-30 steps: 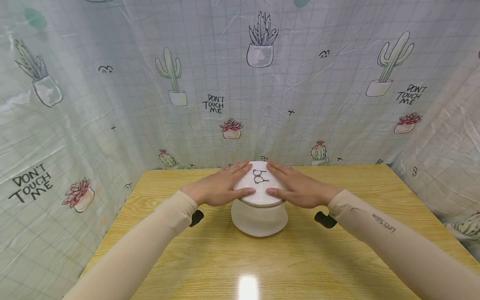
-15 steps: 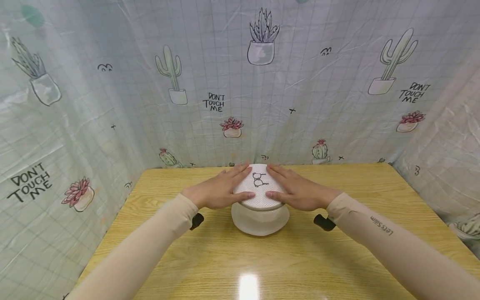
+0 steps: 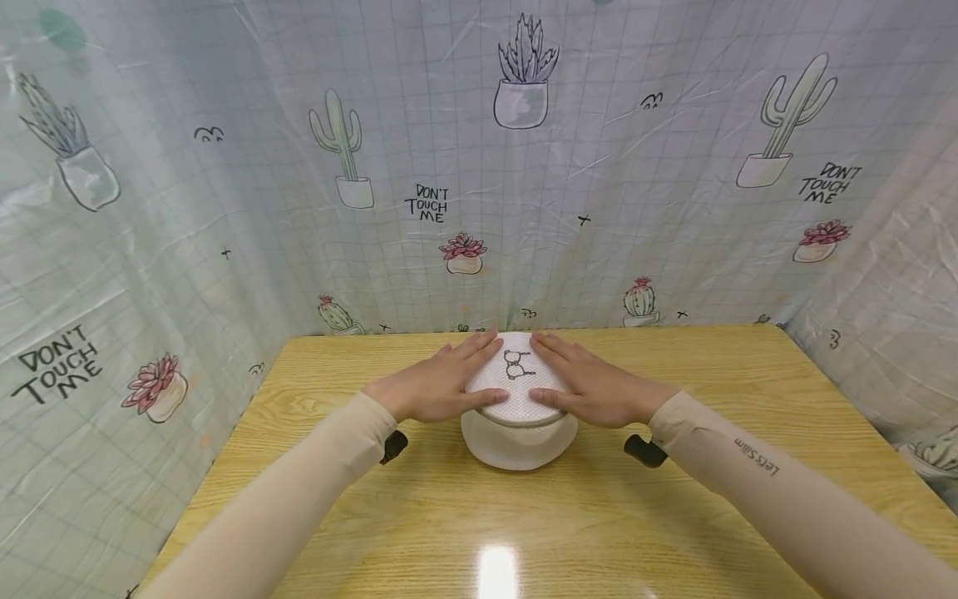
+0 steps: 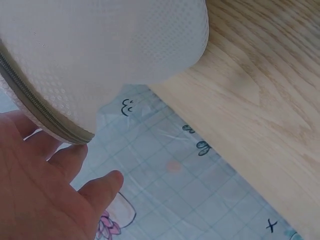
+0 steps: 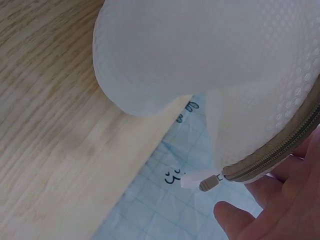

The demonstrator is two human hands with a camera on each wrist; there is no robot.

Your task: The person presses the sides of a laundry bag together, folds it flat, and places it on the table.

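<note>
A white mesh laundry bag [image 3: 519, 447] stands on the table, with a round lid [image 3: 520, 408] bearing a small line drawing. My left hand [image 3: 443, 384] rests on the lid's left side, my right hand [image 3: 599, 386] on its right. Both have extended fingers and thumbs pointing inward. Along the lid's edge runs a brown zipper [image 4: 42, 107], visible in the left wrist view. In the right wrist view, a zipper pull [image 5: 210, 183] hangs by the rim near my right fingers [image 5: 232, 216]. The lid looks closed where its edge shows. The bag's far side is hidden.
The wooden table [image 3: 419, 532] spreads around the bag. A curtain [image 3: 584, 166] printed with cacti surrounds its back and sides, close behind the bag. Dark devices sit under both wrists, one at the left [image 3: 394, 447] and one at the right [image 3: 645, 450].
The lid has sunk a little toward the table, and less of the bag's lower body shows. Both hands have moved slightly down with it, still flat on top.
</note>
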